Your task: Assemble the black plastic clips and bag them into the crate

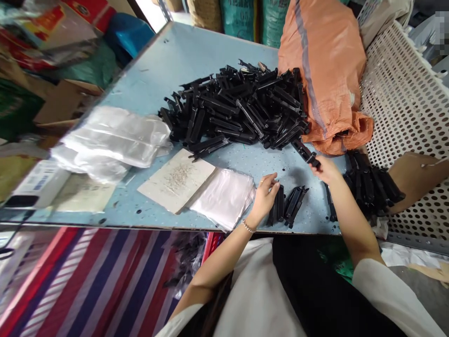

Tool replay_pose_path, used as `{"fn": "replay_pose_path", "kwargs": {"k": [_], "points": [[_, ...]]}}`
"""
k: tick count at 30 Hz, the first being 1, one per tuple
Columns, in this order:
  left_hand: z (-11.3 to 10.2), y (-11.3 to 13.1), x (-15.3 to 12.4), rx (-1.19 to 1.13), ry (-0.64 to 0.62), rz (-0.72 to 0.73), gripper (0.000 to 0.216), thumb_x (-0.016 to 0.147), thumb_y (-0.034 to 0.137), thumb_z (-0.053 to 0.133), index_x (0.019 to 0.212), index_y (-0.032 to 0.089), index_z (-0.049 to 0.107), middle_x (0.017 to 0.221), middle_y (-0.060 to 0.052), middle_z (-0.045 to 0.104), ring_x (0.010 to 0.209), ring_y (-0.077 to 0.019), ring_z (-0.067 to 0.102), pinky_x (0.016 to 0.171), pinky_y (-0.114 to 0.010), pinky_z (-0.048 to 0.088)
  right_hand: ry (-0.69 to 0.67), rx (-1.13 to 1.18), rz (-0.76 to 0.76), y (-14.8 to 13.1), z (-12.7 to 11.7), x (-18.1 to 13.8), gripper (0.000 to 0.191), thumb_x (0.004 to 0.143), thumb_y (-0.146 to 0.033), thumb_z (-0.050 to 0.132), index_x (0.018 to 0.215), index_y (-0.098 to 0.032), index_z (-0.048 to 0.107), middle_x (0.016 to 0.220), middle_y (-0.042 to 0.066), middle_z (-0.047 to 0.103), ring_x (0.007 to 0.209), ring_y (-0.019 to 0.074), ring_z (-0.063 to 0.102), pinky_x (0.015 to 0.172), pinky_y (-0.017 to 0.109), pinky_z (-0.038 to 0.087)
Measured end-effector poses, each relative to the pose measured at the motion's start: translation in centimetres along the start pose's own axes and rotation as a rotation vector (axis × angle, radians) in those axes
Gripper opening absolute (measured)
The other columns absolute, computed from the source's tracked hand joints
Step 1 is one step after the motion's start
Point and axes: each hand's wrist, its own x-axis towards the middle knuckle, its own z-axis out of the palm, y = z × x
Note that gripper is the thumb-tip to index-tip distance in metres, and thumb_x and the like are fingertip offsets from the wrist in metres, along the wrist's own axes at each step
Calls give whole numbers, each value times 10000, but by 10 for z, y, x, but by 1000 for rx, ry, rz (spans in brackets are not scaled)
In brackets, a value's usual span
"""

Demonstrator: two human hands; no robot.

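Note:
My right hand [327, 169] grips one end of a long black plastic part [303, 151], whose other end points toward a big heap of similar parts [242, 105]. My left hand [265, 194] is over the table's front, fingers slightly curved and apart, with nothing seen in it. Right beside its thumb is a small group of black parts [286, 206] laid roughly side by side. To its left are a stack of clear plastic bags [224, 196] and a piece of stained cardboard [177, 180].
More clear bags [119, 138] spread over the blue table [168, 44] at left. An orange woven sack [322, 70] leans behind the heap. On the right, more black parts [372, 185] lie near a white perforated panel [403, 89]. Striped cloth [105, 281] is below the table edge.

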Motion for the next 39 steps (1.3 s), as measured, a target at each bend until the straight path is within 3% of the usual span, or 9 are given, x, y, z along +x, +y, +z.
{"fn": "replay_pose_path", "kwargs": {"k": [4,7,10,14,18,22,28,32,39], "points": [[28,28,22,-640,-97,-267,546,866,623,688,1195,198,590,1247,-120,675,1118,-224,675,1007,-419,534,-182,101,7,36,20,-66,271,830,-476,632,799,-221,545,693,24,614,571,150,571,462,249,436],[29,44,20,-744,-110,-315,552,769,585,808,1067,175,589,1038,-70,707,931,-197,701,853,-359,572,-358,-54,-119,41,31,-96,349,899,-543,586,839,-202,624,771,44,658,679,182,621,610,319,524],[13,55,6,-671,-125,-269,494,752,516,843,1009,176,594,880,-7,662,754,-138,657,690,-272,539,-259,-364,-486,23,34,-102,395,988,-565,475,941,-210,641,911,61,675,842,204,635,817,377,523],[-2,61,-12,-594,-143,-236,464,774,432,838,1096,215,583,848,35,604,648,-93,571,594,-233,476,-84,-502,-831,-12,52,-88,443,984,-651,442,953,-232,582,950,71,632,882,220,601,815,373,490],[-9,59,-16,-430,-38,-138,520,820,448,789,1242,254,554,937,8,638,773,-136,612,677,-265,508,-324,-307,-643,-24,82,-76,572,976,-762,332,772,-246,468,668,-12,472,611,157,476,605,303,429],[-23,60,-11,-455,56,-156,429,836,467,766,1128,237,551,845,30,603,673,-106,581,606,-238,494,-563,-240,-508,-8,93,-92,604,999,-750,260,794,-233,495,639,-27,455,556,134,448,540,272,391],[-39,62,-8,-563,58,-251,485,807,551,770,1016,222,483,883,26,598,617,-83,578,556,-221,477,-465,-675,-945,23,92,-134,414,1063,-511,389,807,-217,528,813,55,627,750,184,569,679,312,415],[-49,30,-19,-327,215,-248,567,807,508,778,1177,240,444,912,22,615,720,-130,634,679,-273,528,-604,-728,-777,1,101,-117,412,1084,-482,338,812,-233,522,767,5,633,696,162,593,648,284,393],[-23,-27,-52,335,208,11,424,943,478,604,1231,166,609,1329,-172,567,1333,-320,507,1180,-558,359,-229,-819,-550,-41,190,-24,319,990,-484,566,1084,-180,568,1131,169,700,1047,322,668,868,393,477]]}}
